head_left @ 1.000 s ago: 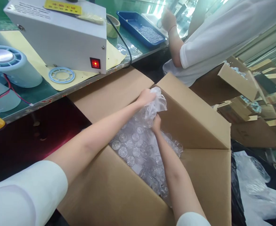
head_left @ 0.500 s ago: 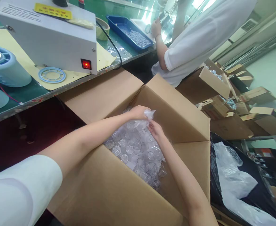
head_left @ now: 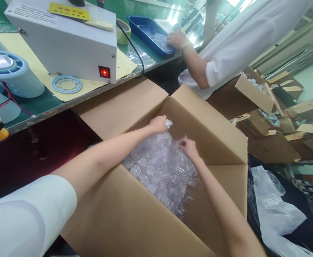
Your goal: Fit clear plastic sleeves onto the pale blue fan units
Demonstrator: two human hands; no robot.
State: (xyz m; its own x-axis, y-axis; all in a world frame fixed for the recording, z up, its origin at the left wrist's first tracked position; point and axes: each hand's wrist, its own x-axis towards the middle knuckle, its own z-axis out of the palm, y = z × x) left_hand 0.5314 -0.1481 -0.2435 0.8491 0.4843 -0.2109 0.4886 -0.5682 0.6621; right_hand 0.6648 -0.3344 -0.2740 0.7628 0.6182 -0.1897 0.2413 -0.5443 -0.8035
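Note:
A large clear plastic bag (head_left: 151, 169) full of round transparent plastic pieces with ribbed faces lies inside an open cardboard box (head_left: 135, 210). My left hand (head_left: 158, 125) is closed around the bag's gathered neck (head_left: 168, 124), and a crumpled tuft sticks out past the fingers. To the right of it, my right hand (head_left: 189, 147) hovers over the bag, apart from the left one. Its fingers are curled together and slightly blurred; whether something small is pinched in them is hidden.
Left, a bench carries a white machine (head_left: 65, 46) with a lit red switch, a pale blue ring (head_left: 66, 84) and a blue tray (head_left: 143, 28) of small pieces. A co-worker's hand (head_left: 178, 40) reaches over the tray. Cardboard boxes (head_left: 255, 94) and white plastic sheeting (head_left: 274, 203) lie right.
My right hand has moved away from the bag's neck, to the right. My left hand keeps its hold, with less of the tuft showing. The co-worker's hand has come to the tray.

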